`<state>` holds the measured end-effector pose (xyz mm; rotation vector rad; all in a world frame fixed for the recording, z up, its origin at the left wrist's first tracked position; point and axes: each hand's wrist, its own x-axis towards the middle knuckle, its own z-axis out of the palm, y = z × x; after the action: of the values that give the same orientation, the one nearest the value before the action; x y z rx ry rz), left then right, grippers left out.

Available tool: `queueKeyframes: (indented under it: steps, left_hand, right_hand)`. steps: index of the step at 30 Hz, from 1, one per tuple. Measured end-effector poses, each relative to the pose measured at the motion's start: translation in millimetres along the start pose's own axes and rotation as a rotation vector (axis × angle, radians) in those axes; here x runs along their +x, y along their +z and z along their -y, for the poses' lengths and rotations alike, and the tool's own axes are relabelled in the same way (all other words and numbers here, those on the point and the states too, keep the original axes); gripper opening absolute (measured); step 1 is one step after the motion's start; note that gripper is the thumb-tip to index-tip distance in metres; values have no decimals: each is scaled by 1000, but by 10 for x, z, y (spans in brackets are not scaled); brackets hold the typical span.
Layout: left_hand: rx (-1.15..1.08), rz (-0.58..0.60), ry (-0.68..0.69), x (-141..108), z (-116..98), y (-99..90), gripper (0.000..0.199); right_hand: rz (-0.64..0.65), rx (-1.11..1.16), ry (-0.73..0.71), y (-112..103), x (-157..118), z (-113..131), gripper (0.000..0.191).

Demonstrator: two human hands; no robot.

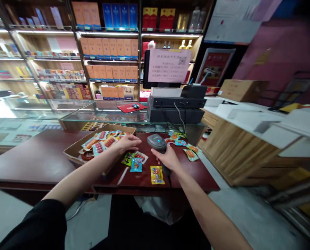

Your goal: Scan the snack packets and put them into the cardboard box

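The scanner (157,141) is up over the brown table (45,152), gripped by the right hand (169,158) — fingers curled round its handle. The left hand (129,143), partly open with nothing visible in it, hovers beside the box (76,144) of snack packets — near a blue packet (136,165). A yellow packet (157,175) lies below the scanner.

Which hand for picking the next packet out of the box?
Left, I'd say: the left hand is beside the box with nothing visible in it; the right hand grips the scanner.
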<state>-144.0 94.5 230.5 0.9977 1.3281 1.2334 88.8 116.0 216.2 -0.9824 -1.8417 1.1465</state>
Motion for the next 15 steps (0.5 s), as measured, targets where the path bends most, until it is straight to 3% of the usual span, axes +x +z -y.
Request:
queueKeyframes:
  steps: [4,7,10,15]
  left_hand:
    - [259,236,-30,123,316,623,43]
    - [397,366,-28,223,498,927,46]
    - [528,449,-22,319,588,1081,47]
    - [833,678,20,424,559,1119,59]
  right_hand:
    - [-77,-45,29,-258,-138,-140,32]
    - [-138,-59,70,-417,-229,-262,34]
    - [-193,-37,88,-552,-320,-369,35]
    - [-239,-31,110,-725,-486,-483,35]
